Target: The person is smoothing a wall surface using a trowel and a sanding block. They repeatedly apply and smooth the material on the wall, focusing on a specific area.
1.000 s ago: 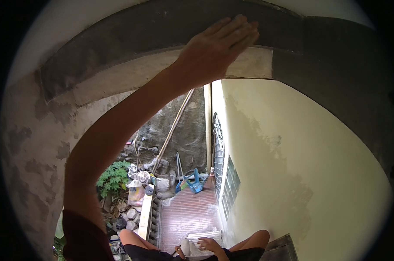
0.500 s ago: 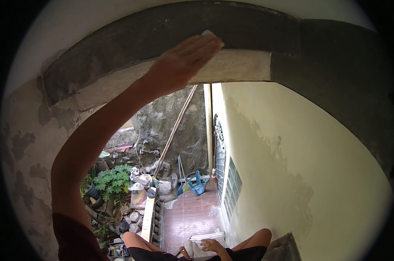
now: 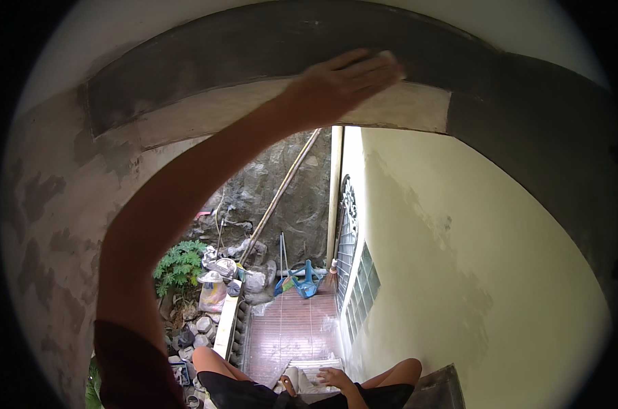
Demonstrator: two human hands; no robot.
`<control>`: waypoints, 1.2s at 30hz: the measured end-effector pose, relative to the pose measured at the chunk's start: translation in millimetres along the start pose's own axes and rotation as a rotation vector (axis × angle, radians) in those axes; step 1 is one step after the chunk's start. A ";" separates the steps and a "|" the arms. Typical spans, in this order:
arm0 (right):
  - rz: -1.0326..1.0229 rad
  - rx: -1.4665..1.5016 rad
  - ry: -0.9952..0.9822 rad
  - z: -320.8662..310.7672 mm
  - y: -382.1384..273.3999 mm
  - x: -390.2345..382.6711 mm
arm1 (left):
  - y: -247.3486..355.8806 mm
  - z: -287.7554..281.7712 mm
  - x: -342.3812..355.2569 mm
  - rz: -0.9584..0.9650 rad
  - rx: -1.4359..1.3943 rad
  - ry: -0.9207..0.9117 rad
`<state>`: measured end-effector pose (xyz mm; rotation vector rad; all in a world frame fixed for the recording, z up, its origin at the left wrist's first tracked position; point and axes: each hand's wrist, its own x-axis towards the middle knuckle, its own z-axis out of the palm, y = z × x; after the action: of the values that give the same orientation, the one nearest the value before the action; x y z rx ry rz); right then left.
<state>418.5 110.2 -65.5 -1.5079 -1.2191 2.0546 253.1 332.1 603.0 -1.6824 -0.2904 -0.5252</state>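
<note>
My left arm stretches up to a curved dark grey band (image 3: 207,85) on the wall above an opening. Flat against that band, my left hand (image 3: 346,83) presses a small pale pad (image 3: 389,57), which shows only at the fingertips. Whether it is a sponge or folded sandpaper I cannot tell. Low in the view, by my lap, my right hand (image 3: 334,378) hangs with its fingers loosely apart and nothing seen in them. Just left of it a brown handle (image 3: 288,386) sticks up; what it belongs to is hidden.
Below the band runs a cream strip (image 3: 418,109). A pale yellow wall (image 3: 418,204) rises on the right. Far below lies a reddish ribbed floor (image 3: 292,330), with a blue plastic item (image 3: 307,283), a broom (image 3: 330,281), leaning poles (image 3: 282,194), stones and a green plant (image 3: 179,266).
My left hand has slid rightward along the dark band with the pale pad. The view has shifted slightly. My right hand stays near my lap.
</note>
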 end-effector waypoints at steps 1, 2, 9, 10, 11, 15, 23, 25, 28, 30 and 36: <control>-0.029 0.011 -0.035 0.4 -0.3 0.6 | -10.1 -11.9 -23.2 0.014 0.039 -0.031; -0.024 0.009 -0.042 1.2 -0.5 1.6 | -20.3 -25.0 -44.8 0.025 0.018 -0.038; -0.029 0.026 -0.080 6.0 2.8 12.1 | -34.9 -52.0 -90.0 -0.031 0.003 -0.124; -0.023 0.016 -0.091 6.0 3.6 14.0 | -26.9 -41.4 -76.1 -0.019 0.034 -0.110; -0.032 0.063 -0.071 5.5 4.4 16.0 | -18.7 -28.5 -56.8 -0.026 -0.019 -0.038; -0.052 0.117 0.020 -0.5 7.3 18.8 | 18.0 22.3 48.2 -0.022 -0.159 0.079; -0.036 0.110 0.109 -13.7 8.6 1.4 | 75.3 54.2 144.8 -0.068 0.056 0.122; -0.046 0.106 0.112 -12.6 7.0 0.3 | 67.0 48.2 122.1 -0.053 0.110 0.062; -0.049 0.093 0.095 -7.8 4.7 3.3 | 36.6 28.4 63.0 -0.030 0.089 0.009; -0.022 0.026 0.097 -3.2 3.2 6.6 | 7.7 8.6 13.5 -0.019 -0.020 0.015; -0.016 0.045 0.017 6.9 3.2 10.7 | -61.2 -83.5 -130.9 -0.117 0.058 -0.166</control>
<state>408.9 112.5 -74.1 -1.4875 -1.1672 2.0407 96.4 274.8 600.1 -1.6616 -0.5229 -0.4594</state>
